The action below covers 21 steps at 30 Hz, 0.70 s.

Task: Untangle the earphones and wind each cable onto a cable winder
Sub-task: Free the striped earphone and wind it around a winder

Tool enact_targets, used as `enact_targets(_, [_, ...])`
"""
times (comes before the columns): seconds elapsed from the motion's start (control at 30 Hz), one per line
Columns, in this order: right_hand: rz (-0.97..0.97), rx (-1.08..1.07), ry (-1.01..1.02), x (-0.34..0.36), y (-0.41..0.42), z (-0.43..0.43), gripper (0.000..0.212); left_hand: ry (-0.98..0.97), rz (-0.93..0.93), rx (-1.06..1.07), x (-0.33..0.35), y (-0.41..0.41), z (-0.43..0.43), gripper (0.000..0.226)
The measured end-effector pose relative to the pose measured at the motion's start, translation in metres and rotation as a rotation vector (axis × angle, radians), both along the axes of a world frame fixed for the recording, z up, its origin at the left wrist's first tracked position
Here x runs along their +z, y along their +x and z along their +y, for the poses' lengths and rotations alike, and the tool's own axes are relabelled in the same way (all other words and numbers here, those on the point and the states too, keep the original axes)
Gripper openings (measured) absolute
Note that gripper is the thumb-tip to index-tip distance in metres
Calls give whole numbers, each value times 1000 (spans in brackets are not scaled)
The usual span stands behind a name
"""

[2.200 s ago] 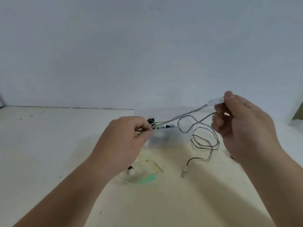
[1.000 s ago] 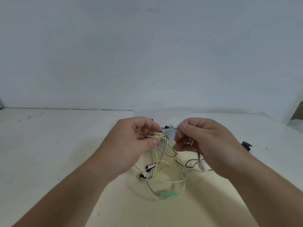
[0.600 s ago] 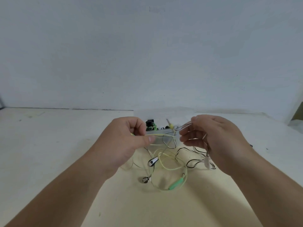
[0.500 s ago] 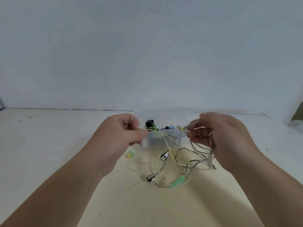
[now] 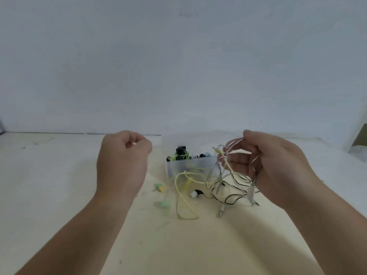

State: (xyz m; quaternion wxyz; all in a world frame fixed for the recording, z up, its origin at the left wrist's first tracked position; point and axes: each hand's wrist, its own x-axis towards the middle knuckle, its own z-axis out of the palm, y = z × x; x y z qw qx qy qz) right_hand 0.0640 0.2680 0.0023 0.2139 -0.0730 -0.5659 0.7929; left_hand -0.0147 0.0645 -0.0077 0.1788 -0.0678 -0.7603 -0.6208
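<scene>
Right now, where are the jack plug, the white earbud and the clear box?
jack plug (image 5: 221, 211): head view, its middle.
white earbud (image 5: 194, 194): head view, white tip.
clear box (image 5: 174, 166): head view, front wall.

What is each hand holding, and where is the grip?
Right hand grips the black-and-white earphone cable by a bunch of its loops. Left hand is curled; whether it pinches anything cannot be told.

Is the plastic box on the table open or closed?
Open: the plastic box has an uncovered top, with dark and green items poking above its rim.

No readable text, label or number shows anywhere.
</scene>
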Motion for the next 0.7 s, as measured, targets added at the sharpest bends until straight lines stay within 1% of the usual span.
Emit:
enact_targets(0.07, [-12, 75, 24, -2, 2, -6, 41, -40, 101, -188, 1, 10, 6, 15])
enact_targets(0.13, [-18, 141, 41, -4, 3, -11, 41, -79, 137, -393, -1, 21, 13, 22])
enact_targets(0.2, [-30, 194, 68, -7, 4, -15, 42, -101, 105, -539, -6, 28, 19, 29])
enact_targets(0.23, [-34, 211, 85, -8, 5, -16, 43, -119, 80, -573, -9, 29, 21, 31])
enact_targets(0.37, [-19, 269, 109, -9, 6, -18, 37, -205, 69, -475, -13, 22, 21, 19])
enact_targets(0.47, [-31, 251, 151, -8, 5, -16, 33, -204, 56, -463, -13, 18, 19, 20])
enact_targets(0.57, [-68, 144, 200, -9, 3, -14, 38, -208, 69, -468, -13, 16, 16, 24])
enact_targets(0.7, [-122, -25, 164, -11, 0, -7, 41, -239, 81, -468, -11, 12, 12, 24])
